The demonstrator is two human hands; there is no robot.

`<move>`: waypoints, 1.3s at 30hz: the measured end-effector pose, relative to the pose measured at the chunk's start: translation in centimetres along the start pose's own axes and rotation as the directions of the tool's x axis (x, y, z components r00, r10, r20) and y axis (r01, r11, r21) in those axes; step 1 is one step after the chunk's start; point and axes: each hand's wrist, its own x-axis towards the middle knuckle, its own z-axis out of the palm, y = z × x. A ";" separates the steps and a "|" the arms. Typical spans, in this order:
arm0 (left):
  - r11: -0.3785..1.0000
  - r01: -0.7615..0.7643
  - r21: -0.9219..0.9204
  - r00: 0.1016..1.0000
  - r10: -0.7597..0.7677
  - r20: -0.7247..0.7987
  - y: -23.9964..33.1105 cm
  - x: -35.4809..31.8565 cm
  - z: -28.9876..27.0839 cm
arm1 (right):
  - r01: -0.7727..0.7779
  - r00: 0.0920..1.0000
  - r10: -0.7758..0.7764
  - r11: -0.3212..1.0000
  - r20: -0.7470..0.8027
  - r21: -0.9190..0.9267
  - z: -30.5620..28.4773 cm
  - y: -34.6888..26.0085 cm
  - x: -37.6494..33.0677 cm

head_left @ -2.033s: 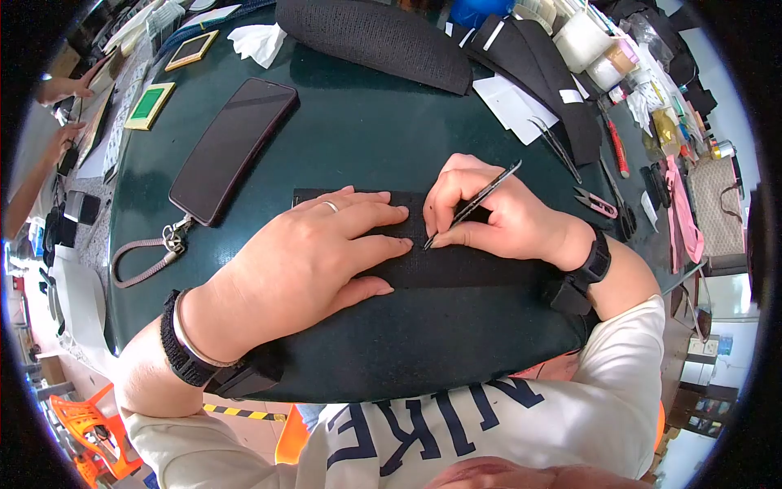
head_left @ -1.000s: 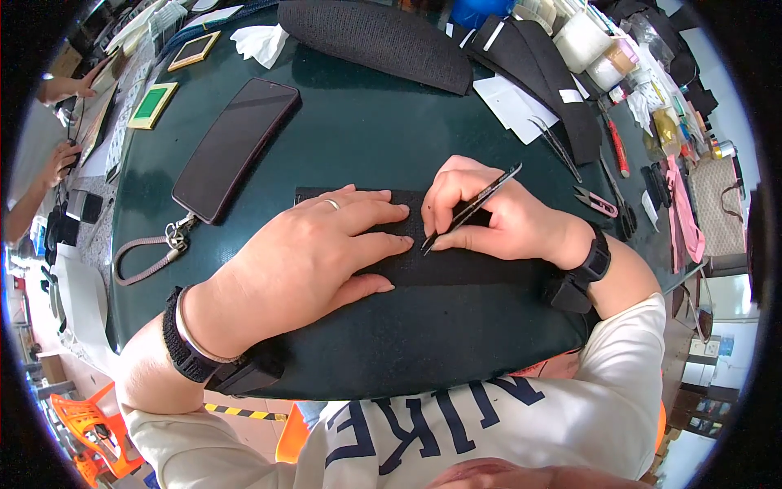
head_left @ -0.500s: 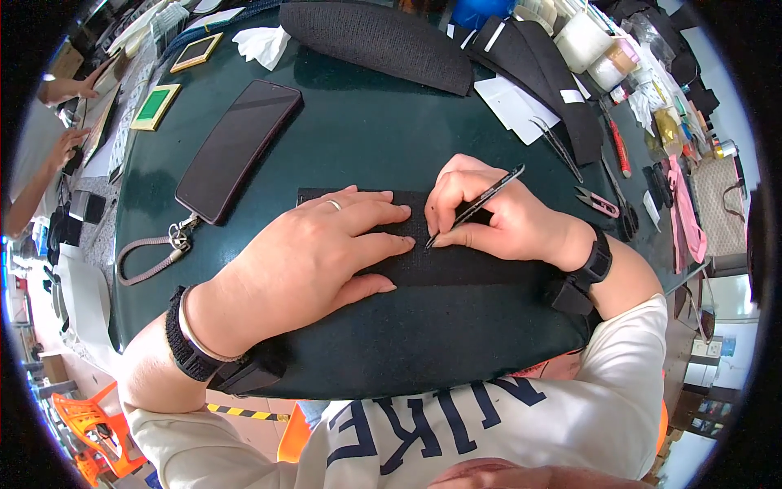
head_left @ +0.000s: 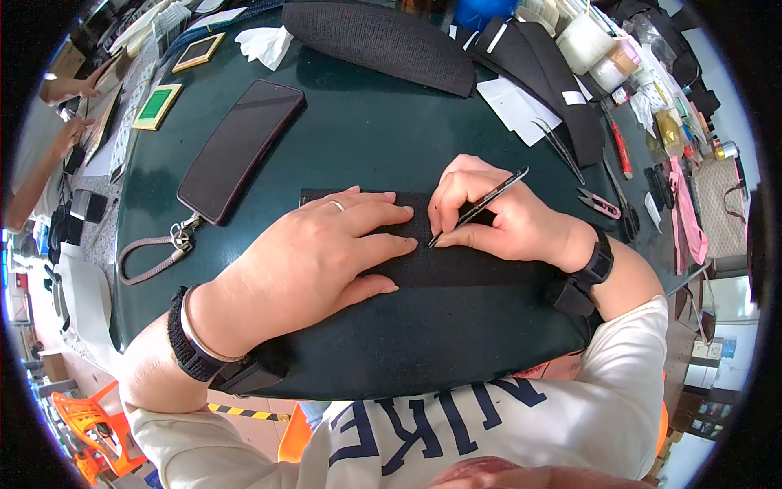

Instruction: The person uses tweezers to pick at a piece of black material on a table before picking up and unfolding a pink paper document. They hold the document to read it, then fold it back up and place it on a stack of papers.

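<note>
A strip of black woven-looking material (head_left: 489,272) lies flat across the table in front of me. My left hand (head_left: 318,253) rests on its left part, fingers stretched out and pressing it down. Slim black tweezers (head_left: 494,196) are pinched in my right hand (head_left: 489,212), slanting up to the right. Their tips touch or nearly touch the strip just beyond my left fingertips. Anything between the tips is too small to make out.
A phone (head_left: 240,151) with a wrist strap lies at the left. Farther off are a curved black piece (head_left: 379,49), white paper (head_left: 517,110) and crumpled tissue (head_left: 265,47). Bent tweezers (head_left: 560,151), pink snips (head_left: 599,202), and scissors (head_left: 623,200) lie right. Another person's hands (head_left: 73,130) show far left.
The whole view has shifted very slightly. Both hands keep their places on the strip, and the tweezers stay in my right hand.
</note>
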 end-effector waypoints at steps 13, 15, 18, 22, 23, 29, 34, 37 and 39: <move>1.000 -0.010 0.014 1.000 0.010 -0.008 -0.1 0.0 0.1 | 0.014 1.000 -0.013 0.999 -0.011 0.043 0.2 0.3 -0.1; 1.000 -0.011 0.017 1.000 0.011 -0.007 -0.1 0.0 0.1 | -0.005 1.000 0.005 0.999 0.008 0.042 0.1 0.2 -0.1; 1.000 0.001 0.020 1.000 -0.001 0.007 0.0 0.0 0.0 | -0.043 0.998 0.042 0.998 0.040 0.040 -0.2 0.0 -0.1; 1.000 -0.015 0.020 1.000 0.015 -0.005 -0.2 -0.1 0.1 | -0.188 0.982 0.182 0.961 0.049 0.201 -0.3 -0.1 0.0; 1.000 -0.016 0.019 1.000 0.017 -0.006 -0.2 0.0 0.1 | -0.153 0.988 0.151 0.974 0.027 0.169 -0.1 0.0 0.0; 1.000 -0.020 0.022 1.000 0.020 -0.011 -0.3 0.0 0.1 | 0.000 1.000 0.000 1.000 0.015 -0.019 -0.2 0.1 0.1; 0.997 -0.059 0.044 0.997 0.061 -0.043 -0.1 0.2 -0.3 | -0.126 0.992 0.126 0.982 0.007 0.142 -0.2 -0.2 0.0; 0.983 0.018 -0.184 0.996 -0.035 -0.085 -0.5 0.8 0.6 | -0.059 0.997 0.065 0.991 -0.050 0.120 -0.3 -0.6 0.1; 0.955 0.055 -0.291 0.991 -0.087 -0.098 -0.2 1.3 0.8 | -0.001 0.997 0.006 0.998 -0.082 0.057 -0.2 -0.9 0.2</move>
